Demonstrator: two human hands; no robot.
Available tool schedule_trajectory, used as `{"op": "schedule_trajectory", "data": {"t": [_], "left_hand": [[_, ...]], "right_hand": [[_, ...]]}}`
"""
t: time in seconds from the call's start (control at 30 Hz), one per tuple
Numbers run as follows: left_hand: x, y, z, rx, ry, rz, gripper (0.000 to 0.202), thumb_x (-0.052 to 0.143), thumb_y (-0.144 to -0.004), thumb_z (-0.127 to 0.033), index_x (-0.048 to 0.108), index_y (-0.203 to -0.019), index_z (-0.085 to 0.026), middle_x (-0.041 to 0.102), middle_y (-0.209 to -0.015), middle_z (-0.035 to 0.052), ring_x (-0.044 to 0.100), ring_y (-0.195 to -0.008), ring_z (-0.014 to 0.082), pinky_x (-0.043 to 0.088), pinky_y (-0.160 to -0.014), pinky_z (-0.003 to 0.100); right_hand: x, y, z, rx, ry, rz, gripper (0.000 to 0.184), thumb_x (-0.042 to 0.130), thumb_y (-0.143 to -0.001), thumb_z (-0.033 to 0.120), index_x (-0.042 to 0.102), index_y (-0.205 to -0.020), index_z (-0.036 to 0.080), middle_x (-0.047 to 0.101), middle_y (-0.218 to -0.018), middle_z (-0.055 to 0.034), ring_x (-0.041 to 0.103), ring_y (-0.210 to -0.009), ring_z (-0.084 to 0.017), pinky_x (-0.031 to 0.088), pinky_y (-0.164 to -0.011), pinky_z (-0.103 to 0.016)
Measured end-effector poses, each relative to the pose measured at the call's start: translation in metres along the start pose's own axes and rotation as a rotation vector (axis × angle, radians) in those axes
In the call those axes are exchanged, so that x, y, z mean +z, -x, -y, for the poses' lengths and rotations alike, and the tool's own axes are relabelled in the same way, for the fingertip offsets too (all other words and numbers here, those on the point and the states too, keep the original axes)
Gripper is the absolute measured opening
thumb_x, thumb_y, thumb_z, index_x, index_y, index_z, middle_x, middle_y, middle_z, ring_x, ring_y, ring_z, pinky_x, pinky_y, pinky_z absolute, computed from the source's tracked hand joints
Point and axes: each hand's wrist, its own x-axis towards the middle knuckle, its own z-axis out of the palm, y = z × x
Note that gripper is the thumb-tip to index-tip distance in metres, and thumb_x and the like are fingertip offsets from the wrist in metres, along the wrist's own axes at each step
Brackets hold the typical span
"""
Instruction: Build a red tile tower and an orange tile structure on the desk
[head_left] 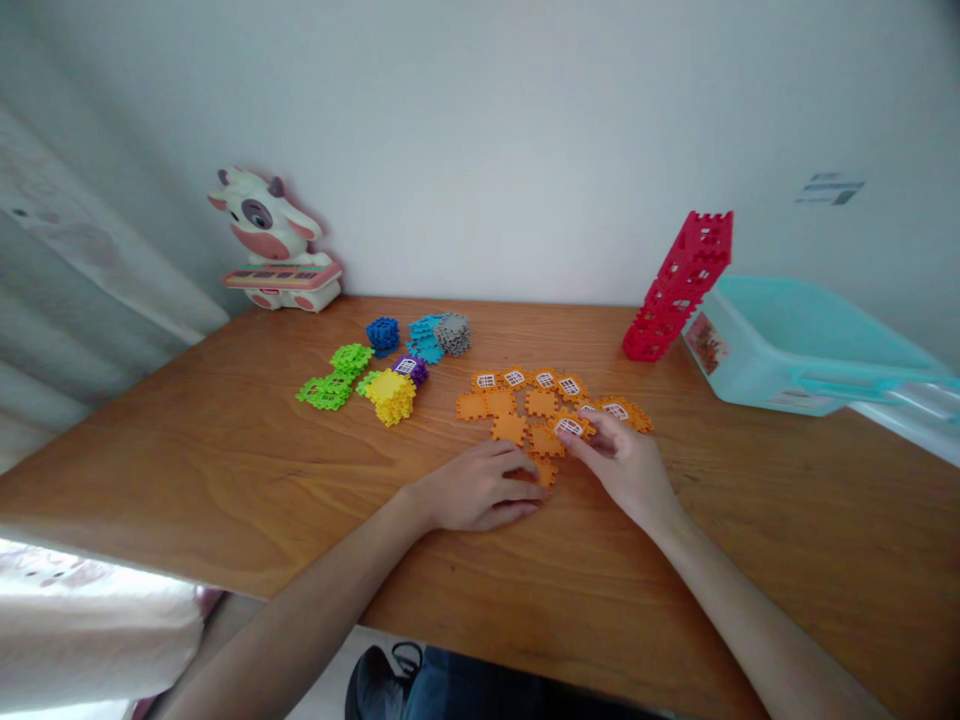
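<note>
Mid-table, the flat left hand (480, 492) pins 1 orange toothed plastic tile (545, 470); the right hand (628, 462) pinches a windowed orange tile (568, 427). Joining them likely needs teeth aligned.

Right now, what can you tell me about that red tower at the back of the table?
The red tower is a tall stack of bright red plastic lattice pieces with open square holes and a notched top. It stands on the wooden table near the wall, tilted rightward in the picture, beside a teal box; whether they touch is unclear.
</note>
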Motion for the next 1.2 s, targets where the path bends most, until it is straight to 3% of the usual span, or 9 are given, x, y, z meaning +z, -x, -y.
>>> {"op": "schedule_trajectory", "data": {"t": [0.1,0.3,0.43,0.73,1.2], "left_hand": [[0.001,0.000,0.002,0.026,0.092,0.003,0.025,0.053,-0.104,-0.025,0.072,-0.118,-0.020,0.073,-0.114,0.0100,0.067,-0.105,0.0214,0.053,-0.096,0.036],[0.002,0.004,0.005,0.029,0.252,-0.008,0.022,0.054,-0.101,-0.017,0.074,-0.110,-0.019,0.076,-0.110,0.0096,0.068,-0.104,0.0215,0.054,-0.095,0.035],[0.001,0.003,0.004,0.026,0.314,-0.011,0.022,0.054,-0.100,-0.015,0.074,-0.109,-0.019,0.077,-0.108,0.0095,0.070,-0.104,0.0213,0.055,-0.096,0.035],[0.000,0.002,0.005,0.023,0.407,0.006,0.027,0.051,-0.101,-0.011,0.076,-0.109,-0.018,0.079,-0.110,0.0116,0.073,-0.108,0.0206,0.057,-0.100,0.035],[-0.002,0.002,0.003,-0.027,0.422,0.029,0.028,0.050,-0.102,-0.013,0.076,-0.110,-0.019,0.079,-0.113,0.0115,0.073,-0.112,0.0202,0.058,-0.102,0.036]], "right_hand": [[0.002,0.001,0.005,0.062,-0.102,0.063,0.035,0.075,-0.083,0.051,0.073,-0.103,0.023,0.081,-0.099,-0.0069,0.078,-0.085,-0.028,0.065,-0.078,-0.043],[0.008,0.004,0.008,0.101,-0.207,0.158,0.036,0.076,-0.082,0.046,0.071,-0.109,0.024,0.080,-0.108,-0.0077,0.078,-0.090,-0.028,0.065,-0.081,-0.043],[0.009,0.006,0.003,0.091,-0.109,0.193,0.030,0.073,-0.084,0.044,0.072,-0.106,0.024,0.081,-0.102,-0.0071,0.078,-0.086,-0.026,0.064,-0.079,-0.043],[0.008,0.011,0.015,-0.044,0.143,0.257,0.012,0.069,-0.087,0.035,0.074,-0.092,0.025,0.077,-0.073,-0.0007,0.070,-0.059,-0.018,0.055,-0.056,-0.030],[0.009,0.008,0.020,-0.226,0.404,0.318,0.014,0.064,-0.093,0.026,0.076,-0.086,0.024,0.078,-0.076,-0.0036,0.071,-0.064,-0.021,0.051,-0.060,-0.032]]}}
